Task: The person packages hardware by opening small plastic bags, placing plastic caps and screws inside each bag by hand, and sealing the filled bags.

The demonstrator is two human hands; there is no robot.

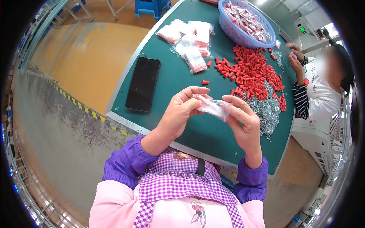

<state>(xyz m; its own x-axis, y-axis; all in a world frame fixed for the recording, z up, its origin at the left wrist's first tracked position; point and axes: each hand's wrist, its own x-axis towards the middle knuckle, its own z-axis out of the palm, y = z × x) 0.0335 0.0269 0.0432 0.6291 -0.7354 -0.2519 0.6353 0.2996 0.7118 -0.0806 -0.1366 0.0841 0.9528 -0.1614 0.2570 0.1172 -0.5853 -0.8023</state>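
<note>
Okay, green tabletop [171,76] first, biggest item, loaded mostly toward its far and right edges. Co-worker [323,83] sits past the right edge, arms by it; a sleeve could sweep loose parts off that side. Blue plastic basket [223,23] near the far edge, piled high with packets; a bump might tip the top ones out. Heap of red plastic caps [253,66] between basket and right edge, running into a heap of silvery screws [266,114] closer to the near edge. They mix where they meet, so a wrong piece could get picked up. Pile of small plastic packets [195,59] inward from the left edge; slick film, overlapping, may slide. Black phone [143,83] along the left edge, near the near-left corner; a stray elbow could shove it. Clear plastic bag [217,109] held up over the tabletop, inward from the near edge: left hand [176,112] pinching one end, right hand [245,123] gripping the other. Thin film, fingertip hold: it could slip, or drop contents if open; cannot tell.
</note>
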